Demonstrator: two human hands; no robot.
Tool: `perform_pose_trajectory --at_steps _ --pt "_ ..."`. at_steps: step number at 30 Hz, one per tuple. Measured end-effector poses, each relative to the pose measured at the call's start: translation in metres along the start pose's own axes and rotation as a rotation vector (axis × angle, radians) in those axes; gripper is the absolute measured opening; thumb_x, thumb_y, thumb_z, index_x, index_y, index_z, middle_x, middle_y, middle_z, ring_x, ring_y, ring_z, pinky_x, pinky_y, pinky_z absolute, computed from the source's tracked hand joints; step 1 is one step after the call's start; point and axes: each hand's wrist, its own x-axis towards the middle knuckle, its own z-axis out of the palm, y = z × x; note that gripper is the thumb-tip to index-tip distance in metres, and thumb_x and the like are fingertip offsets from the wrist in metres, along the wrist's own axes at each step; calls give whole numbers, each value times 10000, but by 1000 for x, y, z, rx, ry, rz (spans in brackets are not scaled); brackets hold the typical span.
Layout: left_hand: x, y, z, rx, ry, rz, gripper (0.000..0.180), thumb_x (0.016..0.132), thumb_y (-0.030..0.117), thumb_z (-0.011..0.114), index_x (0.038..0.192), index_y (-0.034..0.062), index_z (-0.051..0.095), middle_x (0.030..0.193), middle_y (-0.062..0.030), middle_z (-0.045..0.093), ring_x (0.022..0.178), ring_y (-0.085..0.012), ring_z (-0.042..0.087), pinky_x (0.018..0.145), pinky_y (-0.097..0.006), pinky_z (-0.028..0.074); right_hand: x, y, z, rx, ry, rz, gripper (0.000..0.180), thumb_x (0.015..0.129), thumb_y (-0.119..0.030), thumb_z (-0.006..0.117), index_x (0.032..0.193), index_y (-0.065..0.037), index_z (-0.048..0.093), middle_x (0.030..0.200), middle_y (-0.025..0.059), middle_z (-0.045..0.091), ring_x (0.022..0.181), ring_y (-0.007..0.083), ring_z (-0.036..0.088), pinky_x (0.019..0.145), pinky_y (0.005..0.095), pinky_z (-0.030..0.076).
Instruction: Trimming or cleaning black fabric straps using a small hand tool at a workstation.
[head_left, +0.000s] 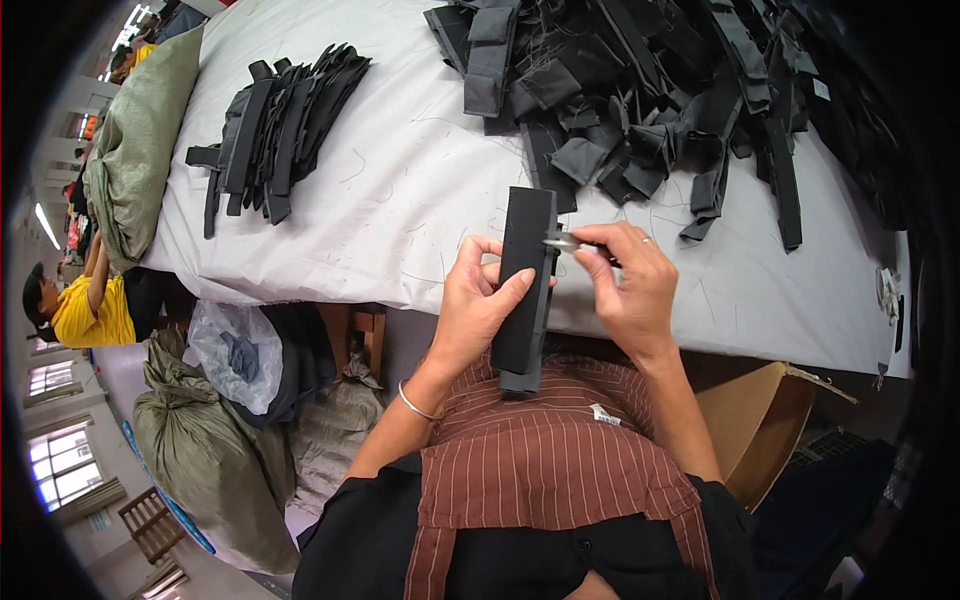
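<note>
In front of me my left hand [478, 305] grips a long flat black fabric piece [524, 300], thumb across its face and fingers behind it. The piece stands lengthwise away from me, its near end over my apron. My right hand [632, 282] is closed on small thread snips [564, 243]. Their metal tip touches or nearly touches the piece's right edge, and the fingers cover most of the handle. Past my hands lies a loose heap of black fabric pieces [610, 100]. A neater stack of similar pieces [285, 130] lies at the far left.
A white cloth [400, 190] strewn with loose threads covers the table. Tied sacks [200, 460] and a clear plastic bag [235, 355] stand at the lower left. A cardboard box [755, 420] is below the table at right. A person in yellow [95, 312] is at far left.
</note>
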Motion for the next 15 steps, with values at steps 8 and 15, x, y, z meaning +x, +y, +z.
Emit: perform_pose_trajectory --at_steps 8,15 --pt "-1 -1 1 155 -1 68 328 897 16 609 1078 53 337 920 -178 685 748 -119 653 627 -221 538 2 -7 11 -44 -71 -63 122 757 -106 697 868 -92 648 781 32 636 688 227 603 606 331 465" --pt "-4 0 3 187 -5 37 445 875 -1 613 1239 4 357 860 -107 685 715 -66 600 609 -206 488 10 5 11 -25 33 18 100 766 -110 694 849 -90 640 751 33 629 657 222 590 589 325 455"
